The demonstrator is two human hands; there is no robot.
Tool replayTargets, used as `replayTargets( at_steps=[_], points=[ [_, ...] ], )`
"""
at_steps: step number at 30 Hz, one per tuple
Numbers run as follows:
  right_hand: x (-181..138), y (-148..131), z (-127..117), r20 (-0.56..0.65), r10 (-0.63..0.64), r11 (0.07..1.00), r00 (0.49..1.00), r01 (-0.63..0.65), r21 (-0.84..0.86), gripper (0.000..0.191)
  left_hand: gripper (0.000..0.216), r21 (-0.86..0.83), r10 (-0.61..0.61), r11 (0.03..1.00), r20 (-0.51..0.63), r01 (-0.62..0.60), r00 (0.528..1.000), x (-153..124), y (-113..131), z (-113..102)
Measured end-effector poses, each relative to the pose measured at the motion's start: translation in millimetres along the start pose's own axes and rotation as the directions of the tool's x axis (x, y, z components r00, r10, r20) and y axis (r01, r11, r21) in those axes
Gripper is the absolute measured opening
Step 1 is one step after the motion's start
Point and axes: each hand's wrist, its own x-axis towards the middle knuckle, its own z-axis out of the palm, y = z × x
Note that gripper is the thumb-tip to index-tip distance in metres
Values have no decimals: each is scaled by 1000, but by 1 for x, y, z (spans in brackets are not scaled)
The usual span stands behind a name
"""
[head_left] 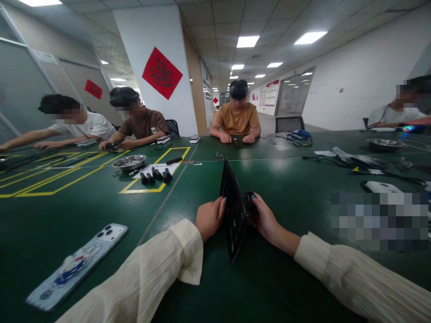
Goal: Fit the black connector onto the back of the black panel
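Observation:
A flat black panel [232, 211] stands on its edge on the green table [279, 179], seen nearly end-on. My left hand [209, 218] grips its left face, fingers curled round the rim. My right hand [264, 217] holds the right side, fingers closed on a small black part [251, 199] pressed against the panel. Both arms wear cream sleeves. What lies on the panel's right face is hidden.
A phone in a pale blue case [76, 267] lies at front left. Farther off sit a metal bowl [129, 162], several small black parts [155, 176] on white paper inside yellow tape lines, and cables [357, 161] at right. Other people work along the far and left edges.

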Motion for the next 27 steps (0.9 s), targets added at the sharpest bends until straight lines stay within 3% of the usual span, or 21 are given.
replayTargets(
  at_steps=[8, 19, 27],
  points=[
    [2, 1, -3, 23, -19, 1000, 1000, 19, 6, 33, 56, 62, 41, 997, 56, -45, 998, -1, 1, -6],
    [-3, 1, -2, 102, 27, 988, 994, -11, -152, 43, 50, 56, -105, 993, 46, 103, 993, 2, 0, -12],
    [-5, 1, -1, 94, 18, 988, 995, -3, -154, 45, 51, 65, 17, 998, 28, -19, 999, -1, -2, -11]
  ],
)
